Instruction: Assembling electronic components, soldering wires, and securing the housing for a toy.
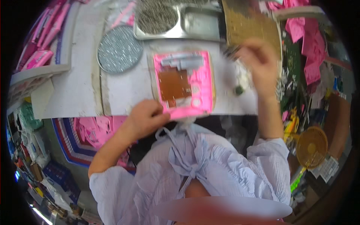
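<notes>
A pink plastic panel (208, 84) lies on the white table in front of me. A brown plate (173, 83) sits within it, with grey strips (183, 61) above. My left hand (146, 118) is closed at the panel's near left corner, fingers curled on its edge. To the right of the panel, my right hand (258, 62) is raised and blurred by motion. Its fingers are pinched together near a small dark thing (230, 51), too smeared to name. Below those fingers is a blurred whitish item (242, 77) with a dark green spot.
Left of the panel stands a round dish (119, 50) full of small shiny metal pieces. A steel tray (200, 23) behind it holds many thin metal pieces. Brown cardboard (251, 24) lies at back right. Pink parts fill a basket (65, 144) below the table. A yellow fan (312, 147) stands right.
</notes>
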`<state>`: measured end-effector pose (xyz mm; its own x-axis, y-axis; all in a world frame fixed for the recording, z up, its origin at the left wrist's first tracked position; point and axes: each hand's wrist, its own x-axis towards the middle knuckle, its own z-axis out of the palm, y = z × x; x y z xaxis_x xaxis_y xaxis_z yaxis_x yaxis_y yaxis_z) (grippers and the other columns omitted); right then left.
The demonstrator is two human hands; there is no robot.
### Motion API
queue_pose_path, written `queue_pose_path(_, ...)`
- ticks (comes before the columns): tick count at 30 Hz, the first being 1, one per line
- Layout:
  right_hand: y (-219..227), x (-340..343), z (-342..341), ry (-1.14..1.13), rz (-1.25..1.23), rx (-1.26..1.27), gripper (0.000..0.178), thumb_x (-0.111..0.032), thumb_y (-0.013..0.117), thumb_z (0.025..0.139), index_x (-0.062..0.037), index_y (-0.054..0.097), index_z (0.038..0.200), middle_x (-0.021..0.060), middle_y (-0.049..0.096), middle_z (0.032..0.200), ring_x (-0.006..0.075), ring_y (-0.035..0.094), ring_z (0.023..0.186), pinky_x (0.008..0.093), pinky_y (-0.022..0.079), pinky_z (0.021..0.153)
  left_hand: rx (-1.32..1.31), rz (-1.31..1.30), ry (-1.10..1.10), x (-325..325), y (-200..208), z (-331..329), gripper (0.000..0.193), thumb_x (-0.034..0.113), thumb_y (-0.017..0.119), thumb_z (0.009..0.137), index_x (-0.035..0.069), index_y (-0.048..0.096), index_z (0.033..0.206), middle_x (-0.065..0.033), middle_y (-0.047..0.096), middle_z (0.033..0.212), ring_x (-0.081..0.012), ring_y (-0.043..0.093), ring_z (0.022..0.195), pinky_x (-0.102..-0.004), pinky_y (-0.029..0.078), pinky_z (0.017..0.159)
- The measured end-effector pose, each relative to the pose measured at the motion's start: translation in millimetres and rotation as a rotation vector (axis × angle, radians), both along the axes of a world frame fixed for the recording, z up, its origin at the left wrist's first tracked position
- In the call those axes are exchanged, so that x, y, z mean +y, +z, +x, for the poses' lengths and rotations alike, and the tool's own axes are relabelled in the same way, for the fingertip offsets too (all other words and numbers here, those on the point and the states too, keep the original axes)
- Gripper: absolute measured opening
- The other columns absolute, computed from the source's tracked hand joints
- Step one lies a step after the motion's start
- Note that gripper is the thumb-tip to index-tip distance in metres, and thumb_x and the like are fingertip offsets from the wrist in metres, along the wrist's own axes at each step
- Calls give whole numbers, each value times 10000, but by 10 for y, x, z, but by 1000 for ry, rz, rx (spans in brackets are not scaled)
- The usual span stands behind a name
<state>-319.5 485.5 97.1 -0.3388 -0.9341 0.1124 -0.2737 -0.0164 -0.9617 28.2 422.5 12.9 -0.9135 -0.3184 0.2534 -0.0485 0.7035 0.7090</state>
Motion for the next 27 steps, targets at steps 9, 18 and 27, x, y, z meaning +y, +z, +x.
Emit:
queue_pose_path(9, -560, 633, 738, 201, -112, 655, 184, -85, 814, 743, -94, 722, 902, 38, 688, 966, 287, 565, 939, 380, 473, 827, 54, -79, 57, 67, -55, 1, 267, 132, 850, 745, 125, 702, 967, -49, 563, 845, -247, 580, 715, -383, 464, 600)
queue_pose_path(18, -599, 479, 552, 479, -186, 704, 265, -156, 844, 731, -118, 711, 957, 35, 682, 1102, 315, 570, 1037, 422, 473, 884, 8, -121, 42, 76, 27, -6, 265, 116, 843, 748, 110, 700, 972, -56, 555, 837, -254, 579, 718, -398, 457, 603)
queue_pose_path(27, -380, 371, -282, 169, 462, 763, 216, -232, 778, 852, -144, 775, 1048, 103, 712, 1178, 351, 607, 1160, 433, 477, 964, -19, -144, -18, 35, 52, -9, 272, 102, 847, 744, 106, 707, 978, -55, 535, 834, -256, 561, 700, -398, 440, 592)
